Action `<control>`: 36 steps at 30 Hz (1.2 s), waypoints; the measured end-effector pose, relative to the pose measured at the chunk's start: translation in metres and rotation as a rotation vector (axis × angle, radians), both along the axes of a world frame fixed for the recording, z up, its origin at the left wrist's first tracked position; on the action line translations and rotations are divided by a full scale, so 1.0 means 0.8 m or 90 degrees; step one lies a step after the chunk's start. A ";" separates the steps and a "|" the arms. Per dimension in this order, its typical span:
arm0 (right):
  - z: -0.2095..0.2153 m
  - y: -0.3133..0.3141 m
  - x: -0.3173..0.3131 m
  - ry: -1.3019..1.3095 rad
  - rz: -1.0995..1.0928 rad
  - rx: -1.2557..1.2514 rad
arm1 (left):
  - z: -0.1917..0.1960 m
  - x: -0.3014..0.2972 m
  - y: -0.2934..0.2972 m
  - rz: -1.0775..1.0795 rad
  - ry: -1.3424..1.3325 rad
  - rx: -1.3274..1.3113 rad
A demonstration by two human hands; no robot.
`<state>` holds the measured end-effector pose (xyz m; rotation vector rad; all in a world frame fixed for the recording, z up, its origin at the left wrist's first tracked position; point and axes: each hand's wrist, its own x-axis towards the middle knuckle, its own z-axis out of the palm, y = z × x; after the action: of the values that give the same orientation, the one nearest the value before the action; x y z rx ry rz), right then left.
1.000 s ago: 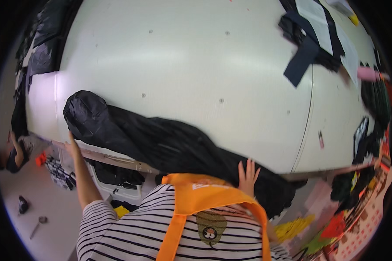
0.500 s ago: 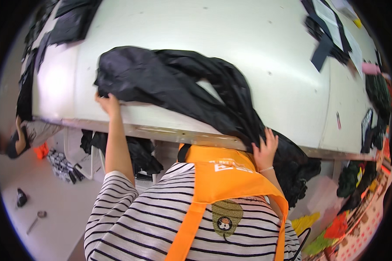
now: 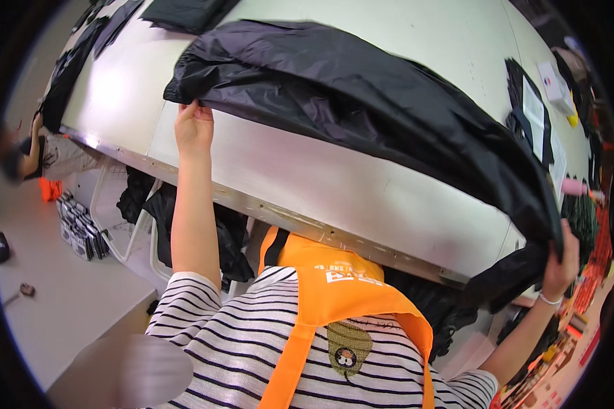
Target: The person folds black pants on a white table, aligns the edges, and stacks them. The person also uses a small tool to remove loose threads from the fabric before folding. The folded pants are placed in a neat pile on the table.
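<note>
A pair of black trousers (image 3: 361, 88) in thin, slightly shiny cloth stretches in a long arc over the white table (image 3: 307, 163). At its gathered left end, my left hand (image 3: 195, 126) pinches the near edge between thumb and fingers. Far to the right, my right hand (image 3: 561, 262) grips the other end, with its thumb side partly behind the cloth. From there a loose part of the trousers hangs over the table's near edge. Creases run along the length, and the lower layer is mostly covered.
Folded black cloth (image 3: 184, 13) lies at the table's far left. Papers on dark fabric (image 3: 533, 116), a white box (image 3: 556, 87) and a pink roll (image 3: 574, 187) are at the right. Black garments (image 3: 232, 238) hang below the edge. Another person (image 3: 31, 153) stands far left.
My right hand has moved well out to the right, drawing the trousers out long. My left hand has gone slightly up and right with its end. The view has turned.
</note>
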<state>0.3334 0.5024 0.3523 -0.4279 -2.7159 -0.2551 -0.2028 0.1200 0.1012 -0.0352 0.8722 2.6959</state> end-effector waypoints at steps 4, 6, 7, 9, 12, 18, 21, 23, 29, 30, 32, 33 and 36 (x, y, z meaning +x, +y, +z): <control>-0.145 -0.022 -0.045 -0.129 0.034 -0.092 | -0.091 -0.067 -0.108 0.079 -0.196 -0.244; -0.231 -0.065 -0.070 -0.235 -0.103 -0.224 | -0.082 -0.027 -0.095 0.143 -0.318 -0.476; -0.280 -0.074 -0.069 -0.302 -0.115 -0.202 | -0.086 -0.008 -0.098 0.141 -0.275 -0.453; -0.345 -0.094 -0.069 -0.336 -0.166 -0.218 | -0.086 0.028 -0.091 0.046 -0.270 -0.421; -0.366 -0.093 -0.087 -0.300 -0.187 -0.278 | -0.071 0.074 -0.075 -0.038 -0.282 -0.565; -0.355 -0.054 -0.077 -0.150 -0.067 -0.349 | -0.109 0.092 -0.060 -0.142 -0.308 -0.289; -0.312 0.020 -0.028 0.098 -0.129 -0.529 | -0.149 0.068 -0.115 -0.156 -0.287 -0.225; -0.295 0.082 0.035 0.232 -0.324 -0.503 | -0.177 0.039 -0.162 -0.048 -0.318 -0.321; -0.423 0.296 0.385 0.010 -0.759 -0.219 | -0.123 0.134 -0.110 0.071 -0.430 -0.389; -0.449 0.310 0.403 -0.080 -0.758 -0.253 | -0.109 0.155 -0.127 0.102 -0.407 -0.392; -0.480 0.356 0.516 -0.265 -0.821 -0.259 | -0.128 0.174 -0.091 0.087 -0.411 -0.410; -0.458 0.389 0.591 -0.519 -0.571 -0.022 | -0.149 0.188 -0.061 0.055 -0.463 -0.408; -0.522 0.380 0.499 -0.155 -0.677 -0.389 | -0.048 0.218 -0.039 0.110 -0.389 -0.503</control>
<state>0.7324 0.8064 -0.0652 -2.0952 -2.4430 0.2944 -0.0282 0.0884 0.0630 -1.0644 1.6626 2.0680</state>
